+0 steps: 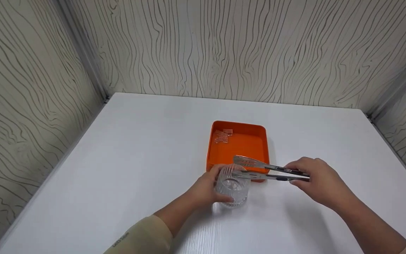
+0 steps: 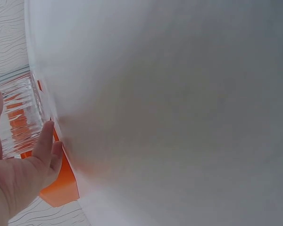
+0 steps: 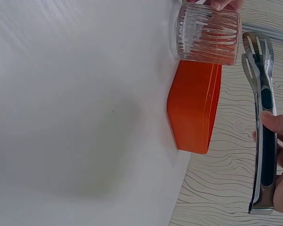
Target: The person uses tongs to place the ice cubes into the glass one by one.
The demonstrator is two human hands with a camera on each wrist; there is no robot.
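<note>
My left hand point(image 1: 206, 187) holds a clear ribbed glass point(image 1: 236, 192) from its left side, the thumb at the near side and the fingers behind. The glass is on the table, just in front of an orange tray point(image 1: 245, 144). In my right hand point(image 1: 321, 181) are metal tongs point(image 1: 273, 169) with dark grip pads. Their slotted ends are parted above the glass's mouth, and I see nothing between them. The left wrist view shows the left hand point(image 2: 28, 169) beside the glass point(image 2: 21, 117). From the right wrist view, the tongs point(image 3: 264, 117) are above the glass's rim.
Several small clear pieces point(image 1: 223, 136) lie in the tray's far left corner. Everything stands on a white table point(image 1: 136, 158). Wood-patterned panels point(image 1: 203, 49) rise behind the table and at both sides.
</note>
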